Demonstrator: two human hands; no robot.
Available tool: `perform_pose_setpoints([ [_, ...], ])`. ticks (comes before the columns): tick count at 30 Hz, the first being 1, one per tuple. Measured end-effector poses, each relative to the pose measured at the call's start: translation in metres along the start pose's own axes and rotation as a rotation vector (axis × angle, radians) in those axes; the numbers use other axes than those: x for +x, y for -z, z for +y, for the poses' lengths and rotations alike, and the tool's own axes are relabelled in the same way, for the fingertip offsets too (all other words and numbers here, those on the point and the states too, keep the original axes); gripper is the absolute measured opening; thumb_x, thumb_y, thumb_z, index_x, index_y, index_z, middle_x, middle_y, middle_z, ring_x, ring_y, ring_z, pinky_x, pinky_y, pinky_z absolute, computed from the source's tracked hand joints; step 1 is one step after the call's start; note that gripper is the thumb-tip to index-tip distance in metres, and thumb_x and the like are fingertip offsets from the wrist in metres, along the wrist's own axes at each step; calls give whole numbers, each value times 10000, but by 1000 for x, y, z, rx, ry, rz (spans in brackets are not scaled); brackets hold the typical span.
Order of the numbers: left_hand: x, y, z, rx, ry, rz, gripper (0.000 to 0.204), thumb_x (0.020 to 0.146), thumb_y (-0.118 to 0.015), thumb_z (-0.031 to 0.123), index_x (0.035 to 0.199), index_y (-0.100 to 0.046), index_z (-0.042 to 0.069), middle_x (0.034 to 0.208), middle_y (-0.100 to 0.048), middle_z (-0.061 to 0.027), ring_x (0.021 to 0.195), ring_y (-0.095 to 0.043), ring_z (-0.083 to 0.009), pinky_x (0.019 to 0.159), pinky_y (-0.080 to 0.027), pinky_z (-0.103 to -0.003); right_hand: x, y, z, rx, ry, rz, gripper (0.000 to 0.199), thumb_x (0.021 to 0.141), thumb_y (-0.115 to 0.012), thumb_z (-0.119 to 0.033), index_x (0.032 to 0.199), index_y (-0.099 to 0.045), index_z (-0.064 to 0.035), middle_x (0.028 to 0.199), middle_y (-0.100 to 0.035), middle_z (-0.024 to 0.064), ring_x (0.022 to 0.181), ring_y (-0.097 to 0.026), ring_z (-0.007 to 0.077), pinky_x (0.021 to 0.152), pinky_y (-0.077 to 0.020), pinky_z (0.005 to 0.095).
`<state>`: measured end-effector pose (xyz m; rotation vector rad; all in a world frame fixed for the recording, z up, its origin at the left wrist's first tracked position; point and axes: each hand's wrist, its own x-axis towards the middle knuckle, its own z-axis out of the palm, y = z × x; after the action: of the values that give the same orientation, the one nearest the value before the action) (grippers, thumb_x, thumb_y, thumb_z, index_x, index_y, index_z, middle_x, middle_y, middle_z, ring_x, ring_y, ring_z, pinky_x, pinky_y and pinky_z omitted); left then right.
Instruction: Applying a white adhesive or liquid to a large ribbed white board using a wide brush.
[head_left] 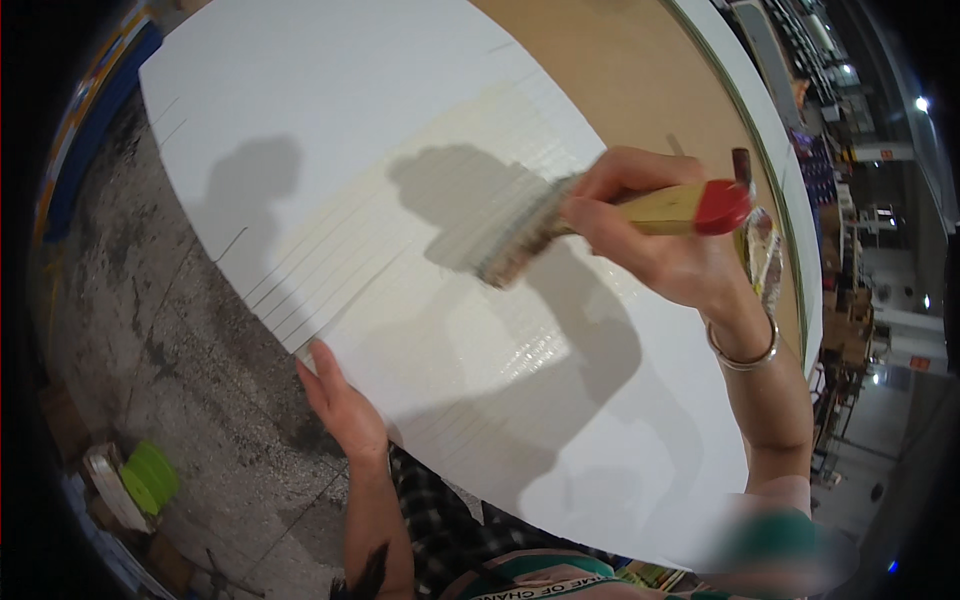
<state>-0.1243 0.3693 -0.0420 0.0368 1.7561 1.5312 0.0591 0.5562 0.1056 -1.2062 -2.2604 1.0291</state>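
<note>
A large white sheet [330, 70] lies in front of me, with thin parallel lines across its middle and a glossy wet-looking band over them. My right hand [650, 230] grips a wide paint brush [665, 209] with a wooden handle tipped in red. Its bristles rest on or just over the shiny part; the exact contact is hard to tell. At the sheet's near left edge, my left hand [345, 405] holds the rim, thumb and fingers closed around it. Shadows from my arm and body fall across the white surface.
Beyond the sheet is a brown board [580, 50] with a pale edge. A stained, crumpled-looking item [765, 255] and a dark upright stub [741, 165] sit behind my right wrist. On the grey floor [150, 310] to the left is a bright green object [150, 477].
</note>
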Motion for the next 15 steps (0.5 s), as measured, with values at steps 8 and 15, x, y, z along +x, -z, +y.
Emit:
perform_pose_setpoints([
  [8, 1, 3, -2, 36, -36, -52, 783, 971, -444, 447, 1446, -134, -93, 1471, -271, -243, 1311, -357, -298, 1102, -263, -366, -84, 39, 23, -52, 9, -230, 87, 745, -685, -75, 703, -614, -46, 671, -625, 47, 589, -594, 127, 562, -481, 263],
  [15, 8, 5, -18, 6, 76, -100, 782, 969, -408, 483, 1469, -118, -43, 1493, -232, -243, 1369, -282, -317, 1133, -216, -392, -45, 44, 34, 121, 11, 29, 84, 778, -677, -84, 785, -627, -17, 750, -649, 55, 660, -602, 127, 608, -484, 255],
])
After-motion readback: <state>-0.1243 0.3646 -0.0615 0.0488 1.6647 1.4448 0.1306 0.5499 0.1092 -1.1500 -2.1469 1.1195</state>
